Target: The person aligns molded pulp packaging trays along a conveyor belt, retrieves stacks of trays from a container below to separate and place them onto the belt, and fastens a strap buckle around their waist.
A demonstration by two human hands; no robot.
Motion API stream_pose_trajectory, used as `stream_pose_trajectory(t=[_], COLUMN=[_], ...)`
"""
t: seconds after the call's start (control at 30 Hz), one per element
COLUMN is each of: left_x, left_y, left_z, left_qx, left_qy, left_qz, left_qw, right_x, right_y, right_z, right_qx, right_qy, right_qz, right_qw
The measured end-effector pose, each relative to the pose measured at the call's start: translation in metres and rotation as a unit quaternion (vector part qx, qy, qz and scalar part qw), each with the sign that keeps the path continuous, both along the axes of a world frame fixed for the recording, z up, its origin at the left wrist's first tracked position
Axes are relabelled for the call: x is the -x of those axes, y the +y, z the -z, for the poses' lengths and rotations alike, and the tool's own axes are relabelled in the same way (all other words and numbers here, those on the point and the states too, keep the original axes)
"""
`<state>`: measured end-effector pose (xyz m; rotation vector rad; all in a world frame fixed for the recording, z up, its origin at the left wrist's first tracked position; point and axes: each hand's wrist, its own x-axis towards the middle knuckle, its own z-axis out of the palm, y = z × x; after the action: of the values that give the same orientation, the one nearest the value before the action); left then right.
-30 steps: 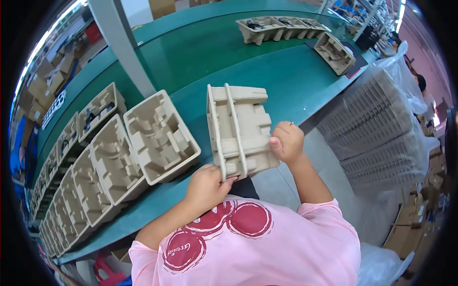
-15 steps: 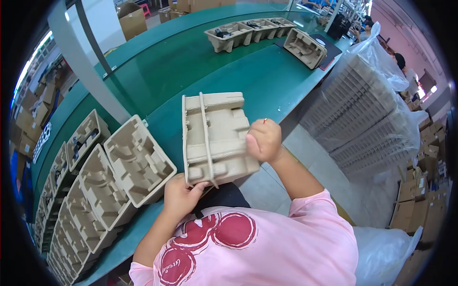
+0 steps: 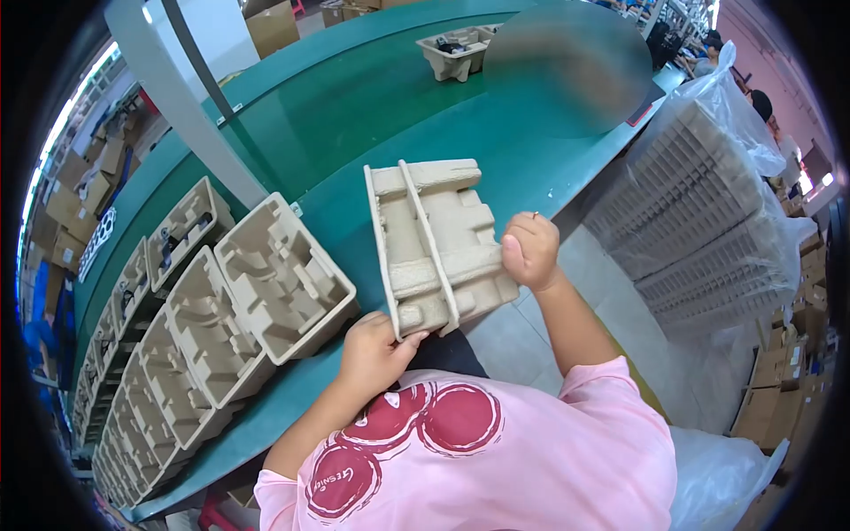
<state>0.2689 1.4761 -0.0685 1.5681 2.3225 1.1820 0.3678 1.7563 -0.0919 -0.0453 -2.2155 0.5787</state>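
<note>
Two nested grey-brown pulp trays [image 3: 456, 234] are held up over the bench edge, undersides showing and their two rims a little apart. My left hand [image 3: 376, 354] grips them at the lower rim corner, thumb on the edge. Against their right side rests my right hand [image 3: 531, 252], curled into a fist with no object visible in it. Left of the held trays, an open pulp tray [image 3: 285, 279] lies on the row of empty trays.
A green bench [image 3: 354, 190] bears a long tray row at left, some trays holding dark parts [image 3: 186, 239]. Another filled tray [image 3: 453, 53] stands at the back, beside a blurred patch. Plastic-wrapped stacked trays [image 3: 699, 208] stand right. A metal post [image 3: 190, 115] rises at left.
The view has shifted. The gap between the two held rims narrowed, then widened again. Both hands stay at the trays, my right hand still a fist at their side.
</note>
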Motion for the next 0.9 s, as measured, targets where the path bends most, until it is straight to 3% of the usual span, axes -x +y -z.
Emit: stream_pose_trajectory(t=[0.07,0.13,0.17,0.2,0.23,0.3,0.4,0.47,0.5,0.57,0.67,0.73,0.8,0.83,0.9], left_x=[-0.002,-0.004,-0.005,-0.006,-0.007,-0.003,0.008,0.012,0.011,0.009,0.011,0.013,0.012,0.013,0.015], left_y=[-0.001,-0.003,-0.005,-0.008,-0.011,-0.013,-0.018,-0.018,-0.015,-0.009,-0.001,-0.003,-0.012,-0.017,-0.027], left_z=[0.003,0.005,0.006,0.009,0.011,0.013,0.012,0.004,0.000,-0.007,-0.010,-0.002,-0.001,-0.005,-0.017], left_qx=[-0.044,-0.047,-0.049,-0.051,-0.053,-0.044,-0.011,-0.003,0.004,0.022,0.026,0.041,0.129,0.138,0.145], left_qy=[-0.014,0.003,0.017,0.030,0.043,0.104,0.290,0.314,0.334,0.371,0.367,0.380,0.283,0.285,0.086], left_qz=[0.033,0.050,0.069,0.088,0.106,0.134,0.205,0.166,0.132,0.064,0.004,0.001,0.009,-0.014,0.015], left_qw=[0.998,0.998,0.996,0.994,0.992,0.985,0.935,0.935,0.933,0.926,0.930,0.924,0.951,0.949,0.985], right_x=[-0.003,0.010,0.012,0.012,0.013,0.004,-0.015,-0.020,-0.027,-0.045,-0.050,-0.036,-0.040,-0.039,-0.030], right_y=[-0.001,-0.002,0.001,0.003,0.005,0.024,0.019,0.022,0.031,0.042,0.004,-0.033,-0.035,-0.038,-0.048], right_z=[-0.002,0.001,-0.002,-0.005,-0.010,-0.008,-0.008,-0.030,-0.025,-0.006,-0.046,-0.091,-0.095,-0.097,-0.068], right_qx=[0.048,0.290,0.290,0.467,0.626,0.675,0.639,0.794,0.794,0.656,0.710,0.671,0.605,0.593,0.292], right_qy=[-0.057,0.065,0.066,0.044,0.020,-0.090,-0.088,0.033,0.027,0.066,0.109,0.168,0.082,0.070,0.208], right_qz=[-0.051,-0.124,-0.124,-0.063,0.001,-0.056,-0.003,-0.028,-0.033,-0.413,-0.354,-0.131,-0.166,-0.181,-0.101], right_qw=[0.996,0.947,0.947,0.881,0.780,0.731,0.764,0.606,0.606,0.628,0.599,0.710,0.775,0.782,0.928])
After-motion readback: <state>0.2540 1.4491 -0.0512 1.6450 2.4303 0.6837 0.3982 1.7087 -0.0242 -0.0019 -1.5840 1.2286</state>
